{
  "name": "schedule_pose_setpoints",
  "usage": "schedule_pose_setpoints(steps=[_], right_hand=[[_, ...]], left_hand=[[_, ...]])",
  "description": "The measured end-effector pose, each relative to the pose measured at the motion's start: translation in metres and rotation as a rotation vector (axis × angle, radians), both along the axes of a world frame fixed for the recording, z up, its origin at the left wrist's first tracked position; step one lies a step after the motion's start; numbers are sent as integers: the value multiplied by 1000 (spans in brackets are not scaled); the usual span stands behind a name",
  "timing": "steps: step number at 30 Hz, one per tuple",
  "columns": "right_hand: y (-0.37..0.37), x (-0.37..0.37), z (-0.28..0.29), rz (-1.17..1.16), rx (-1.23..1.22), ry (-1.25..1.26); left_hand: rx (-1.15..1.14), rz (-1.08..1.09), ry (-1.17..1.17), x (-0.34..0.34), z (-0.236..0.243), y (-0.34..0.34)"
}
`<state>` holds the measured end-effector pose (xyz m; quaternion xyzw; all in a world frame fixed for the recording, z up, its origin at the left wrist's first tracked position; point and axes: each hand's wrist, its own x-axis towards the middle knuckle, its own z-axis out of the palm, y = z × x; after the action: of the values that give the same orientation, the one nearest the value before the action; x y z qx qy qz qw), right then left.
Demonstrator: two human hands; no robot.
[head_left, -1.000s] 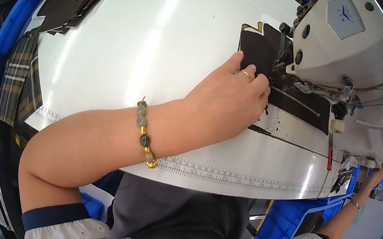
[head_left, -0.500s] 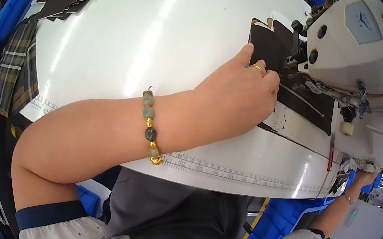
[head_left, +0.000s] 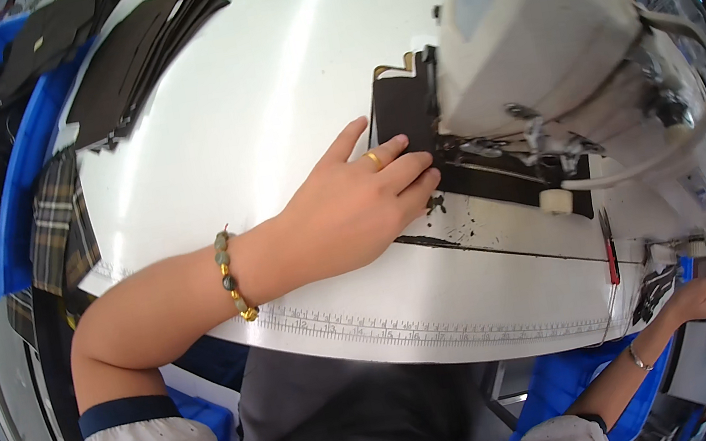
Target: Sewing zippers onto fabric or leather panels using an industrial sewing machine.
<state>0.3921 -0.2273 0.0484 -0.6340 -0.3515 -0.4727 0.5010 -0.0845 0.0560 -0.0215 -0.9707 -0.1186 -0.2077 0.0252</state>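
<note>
My left hand [head_left: 362, 191] lies palm down, fingers spread, at the near left edge of a dark brown fabric piece [head_left: 403, 111]. Its fingertips rest on the fabric close to the needle area of a white sewing machine [head_left: 518, 37]. The machine head hides part of the fabric, which reappears below it to the right. At the far right, my right hand [head_left: 704, 292] is raised beside the machine's end, fingers extended. I see nothing in it, though its fingertips are small and partly unclear.
Red-handled tweezers [head_left: 611, 258] lie on the white table [head_left: 275, 76] right of the needle area. A printed ruler runs along the near edge. Dark fabric pieces [head_left: 134, 61] are stacked at the back left, near plaid cloth [head_left: 57, 216] and a blue bin [head_left: 17, 200].
The view has shifted, bringing the machine leftward in the picture and showing more of the bin and stack. My left fingers look flatter and more spread. My right hand shows more fully.
</note>
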Motion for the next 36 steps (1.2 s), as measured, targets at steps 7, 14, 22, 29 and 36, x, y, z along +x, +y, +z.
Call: schedule_pose_setpoints(steps=[7,14,22,29,36], right_hand=[[142,-230,-16,841,-1035,-183],[167,-255,-74,810,-1136,-235],[169,-254,-62,788,-1086,-390],[172,-252,-57,771,-1048,-424],[171,-255,-65,773,-1038,-390]], left_hand=[[-97,32,150,-2,24,0],[-137,25,72,3,20,-5],[-154,32,119,2,25,-6],[-146,51,137,6,26,-2],[-152,60,153,5,27,-1]])
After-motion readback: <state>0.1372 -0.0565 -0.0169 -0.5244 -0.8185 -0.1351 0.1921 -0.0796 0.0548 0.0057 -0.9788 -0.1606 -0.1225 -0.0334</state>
